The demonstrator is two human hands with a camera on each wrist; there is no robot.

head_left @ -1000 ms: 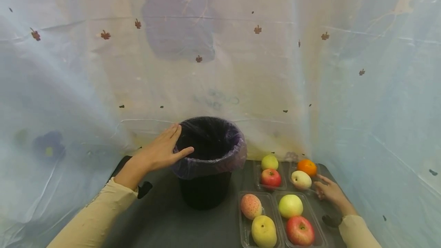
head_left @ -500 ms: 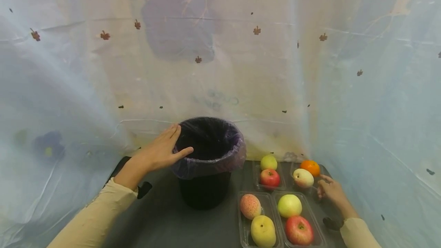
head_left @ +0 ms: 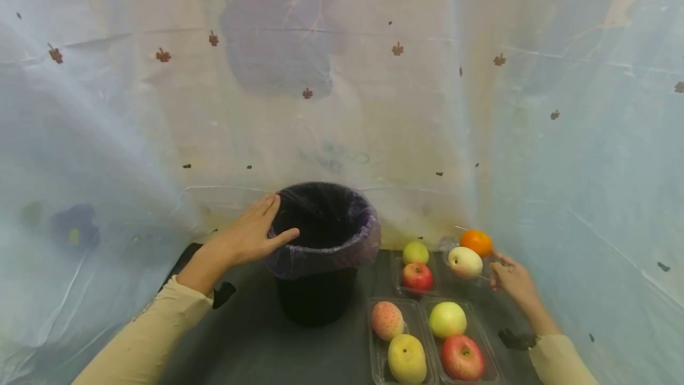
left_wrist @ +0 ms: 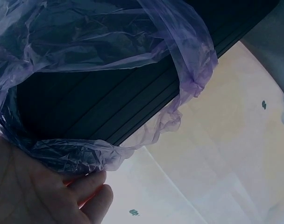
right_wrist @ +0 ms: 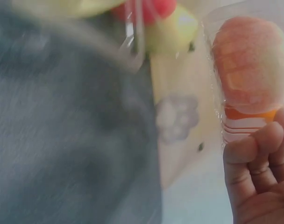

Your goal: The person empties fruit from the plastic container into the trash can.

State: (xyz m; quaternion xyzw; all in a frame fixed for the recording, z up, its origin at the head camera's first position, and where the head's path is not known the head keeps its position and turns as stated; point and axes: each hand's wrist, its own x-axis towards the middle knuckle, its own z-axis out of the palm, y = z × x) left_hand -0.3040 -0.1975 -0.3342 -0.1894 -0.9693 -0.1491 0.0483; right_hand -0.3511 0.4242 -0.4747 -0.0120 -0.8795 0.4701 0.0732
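My right hand [head_left: 515,284] holds a clear plastic tray [head_left: 447,245] by its near right side. Its fingers [right_wrist: 261,149] are curled against the tray's underside in the right wrist view. An orange [head_left: 476,243] and a pale peach [head_left: 465,262] lie in that tray, raised off the table and tilted. My left hand [head_left: 246,239] rests on the left rim of a black bin [head_left: 315,299], fingers straight and thumb spread. A thin purple bag [head_left: 369,236] lines the bin and folds over its rim; in the left wrist view the fingertips touch the bag [left_wrist: 109,156].
Three more clear trays stand on the dark table [head_left: 256,343]: one with a green apple [head_left: 415,252] and red apple [head_left: 417,277], one with a speckled peach [head_left: 387,320] and yellow fruit [head_left: 407,359], one with a yellow-green apple [head_left: 447,319] and red apple [head_left: 462,357]. Plastic sheeting [head_left: 342,123] surrounds the table.
The tray with the orange and peach first shifted slightly right, then rose off the table in my right hand. My left hand stays on the bin's rim.
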